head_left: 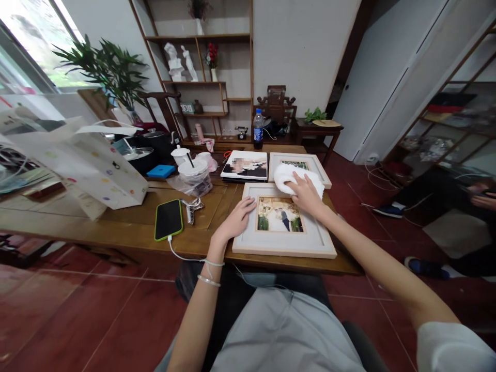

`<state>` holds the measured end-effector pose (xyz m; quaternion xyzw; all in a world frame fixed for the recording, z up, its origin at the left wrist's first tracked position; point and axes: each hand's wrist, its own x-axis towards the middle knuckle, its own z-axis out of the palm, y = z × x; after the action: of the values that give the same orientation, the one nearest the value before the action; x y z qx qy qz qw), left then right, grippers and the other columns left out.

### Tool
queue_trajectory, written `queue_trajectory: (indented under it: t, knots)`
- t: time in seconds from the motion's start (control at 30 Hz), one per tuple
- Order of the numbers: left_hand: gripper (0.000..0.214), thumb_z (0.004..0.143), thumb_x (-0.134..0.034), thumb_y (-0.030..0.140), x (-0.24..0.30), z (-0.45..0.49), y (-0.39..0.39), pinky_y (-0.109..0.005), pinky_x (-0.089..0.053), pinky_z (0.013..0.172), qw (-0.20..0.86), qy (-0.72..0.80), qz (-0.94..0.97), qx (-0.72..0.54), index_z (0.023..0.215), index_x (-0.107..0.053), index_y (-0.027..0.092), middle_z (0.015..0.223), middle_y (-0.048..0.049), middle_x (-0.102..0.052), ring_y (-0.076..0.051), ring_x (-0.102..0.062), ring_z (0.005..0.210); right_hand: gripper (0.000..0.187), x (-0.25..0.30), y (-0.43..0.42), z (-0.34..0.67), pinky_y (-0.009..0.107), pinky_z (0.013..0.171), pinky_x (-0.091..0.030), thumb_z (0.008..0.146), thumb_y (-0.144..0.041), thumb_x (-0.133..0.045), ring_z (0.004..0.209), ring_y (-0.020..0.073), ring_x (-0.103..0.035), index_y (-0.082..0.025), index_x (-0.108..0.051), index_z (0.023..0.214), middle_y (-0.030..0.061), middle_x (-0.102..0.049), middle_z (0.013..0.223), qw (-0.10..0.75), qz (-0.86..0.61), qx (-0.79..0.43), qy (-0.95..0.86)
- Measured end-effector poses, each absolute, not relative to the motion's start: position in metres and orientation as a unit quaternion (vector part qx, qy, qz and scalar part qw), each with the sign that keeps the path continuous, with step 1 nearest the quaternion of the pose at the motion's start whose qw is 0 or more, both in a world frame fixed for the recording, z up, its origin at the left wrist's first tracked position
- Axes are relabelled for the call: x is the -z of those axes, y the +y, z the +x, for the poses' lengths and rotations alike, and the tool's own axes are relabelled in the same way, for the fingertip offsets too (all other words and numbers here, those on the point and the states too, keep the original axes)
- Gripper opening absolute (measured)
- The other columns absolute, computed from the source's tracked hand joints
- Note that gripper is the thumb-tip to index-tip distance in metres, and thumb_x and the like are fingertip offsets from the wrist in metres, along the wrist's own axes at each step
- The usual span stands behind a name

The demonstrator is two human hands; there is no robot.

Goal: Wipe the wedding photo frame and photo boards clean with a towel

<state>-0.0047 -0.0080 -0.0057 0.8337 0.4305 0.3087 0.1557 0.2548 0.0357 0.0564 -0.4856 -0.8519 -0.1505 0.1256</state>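
Observation:
In front of me on the wooden table lies a picture frame (284,247) with a pale border and a small wedding photo (281,215) in its middle. My left hand (241,217) rests flat on the frame's left edge, fingers stretched out. At the frame's upper right corner my right hand (308,196) grips a white fluffy cloth (287,173), partly hidden under the fingers. The cloth also overlaps a second pale picture frame (323,170) just behind. To that one's left sits a white panel (245,161) with a partly blurred picture.
Left of the frames are a phone (169,219) on a charging cable, a plastic cup (192,173), a blue box (160,171) and a large paper bag (104,175). A bottle (258,129) stands at the back. A seated person's legs (418,199) are at the right.

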Motion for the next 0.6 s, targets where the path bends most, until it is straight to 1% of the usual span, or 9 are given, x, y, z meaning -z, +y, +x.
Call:
queue_trajectory:
  t: [0.07,0.13,0.27,0.37,0.5,0.6]
  knots:
    - [0.047,0.084,-0.033,0.01,0.005,-0.004,-0.009,-0.043,-0.024,0.112,0.159,0.433,0.832,-0.306,0.127,-0.05,0.014,0.139,-0.0095,-0.042,-0.02,-0.028,0.134,0.049,-0.056,0.035,0.25,0.053,0.103,-0.017,0.07,-0.006,-0.047,0.132,0.0288,-0.026,-0.017,-0.055,0.118,0.015,-0.051,0.128,0.095,-0.469,0.128,-0.869]
    - [0.047,0.084,-0.032,0.01,0.004,-0.004,-0.009,-0.043,-0.023,0.112,0.161,0.435,0.832,-0.306,0.127,-0.049,0.013,0.139,-0.0103,-0.041,-0.021,-0.028,0.134,0.046,-0.058,0.027,0.246,0.054,0.101,-0.018,0.071,-0.006,-0.046,0.13,0.0297,-0.029,-0.017,-0.056,0.115,0.0141,-0.051,0.128,0.068,-0.444,0.106,-0.887]
    - [0.049,0.082,-0.032,0.008,0.005,-0.004,-0.009,-0.044,-0.023,0.112,0.162,0.427,0.833,-0.314,0.129,-0.048,0.014,0.14,-0.0096,-0.04,-0.021,-0.027,0.135,0.044,-0.067,-0.009,0.242,0.047,0.098,-0.026,0.072,-0.006,-0.043,0.116,0.0286,-0.046,-0.015,-0.057,0.113,0.0177,-0.054,0.122,0.029,-0.407,0.062,-0.911]
    - [0.05,0.082,-0.033,0.008,0.007,-0.004,-0.009,-0.045,-0.023,0.112,0.162,0.425,0.83,-0.323,0.128,-0.049,0.017,0.14,-0.0078,-0.041,-0.021,-0.028,0.134,0.046,-0.079,-0.048,0.244,0.044,0.095,-0.03,0.071,-0.006,-0.043,0.107,0.0278,-0.053,-0.017,-0.057,0.114,0.0166,-0.055,0.121,0.005,-0.394,0.013,-0.919]
    - [0.048,0.082,-0.034,0.009,0.007,-0.004,-0.009,-0.044,-0.023,0.112,0.164,0.425,0.828,-0.326,0.126,-0.05,0.015,0.139,-0.0087,-0.042,-0.021,-0.029,0.134,0.046,-0.094,-0.1,0.245,0.04,0.09,-0.037,0.069,-0.007,-0.044,0.105,0.0273,-0.054,-0.021,-0.059,0.109,0.0117,-0.056,0.122,-0.007,-0.371,-0.057,-0.927]
    - [0.048,0.082,-0.034,0.008,0.008,-0.005,-0.009,-0.044,-0.023,0.112,0.166,0.422,0.828,-0.33,0.126,-0.05,0.015,0.139,-0.0086,-0.042,-0.021,-0.028,0.134,0.048,-0.093,-0.124,0.241,0.041,0.093,-0.036,0.066,-0.007,-0.047,0.113,0.0278,-0.049,-0.024,-0.059,0.109,0.0092,-0.054,0.126,0.01,-0.356,-0.076,-0.931]
